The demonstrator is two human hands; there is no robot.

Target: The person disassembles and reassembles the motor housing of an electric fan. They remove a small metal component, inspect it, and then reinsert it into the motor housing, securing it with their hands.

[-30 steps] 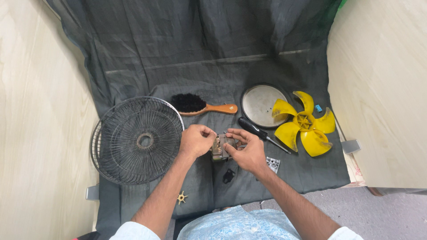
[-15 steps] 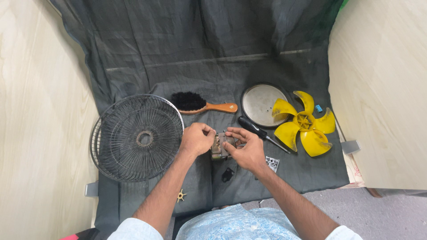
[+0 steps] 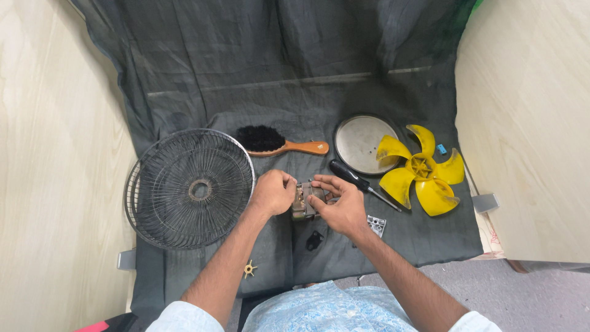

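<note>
Where both hands meet over the middle of the dark cloth (image 3: 295,92), a small greyish metal motor block (image 3: 302,201) is held between them, just above the cloth and slightly nearer the person than the brush; its finer details are too small to tell. Left hand (image 3: 272,192): fingers curled and closed against the left side of the block, thumb side uppermost. Right hand (image 3: 340,204): fingers closed on the block's right side and top edge, the fingertips (image 3: 321,182) lying across it. Item, just left of the block: round wire fan guard (image 3: 190,188), dark metal, lying flat with its hub ring facing up, its rim close to the left hand's knuckles. Item, beyond the block: wooden-handled brush (image 3: 279,142) with black bristles, lying flat, handle pointing right. Item, right of the block: black-handled screwdriver (image 3: 361,183), lying slantwise, its handle near the right hand's fingers and its shaft running away to the right. Item, further right and beyond: round grey metal plate (image 3: 359,142), flat on the cloth. Item, overlapping the plate's right edge: yellow five-bladed fan propeller (image 3: 423,169), flat, hub up. Item, just right of the right wrist: small pale perforated piece (image 3: 376,225). Item, just nearer than the block: small black part (image 3: 314,240), shape unclear. Item, nearer still and to the left, beside the left forearm: small yellowish star-shaped piece (image 3: 249,268).
</note>
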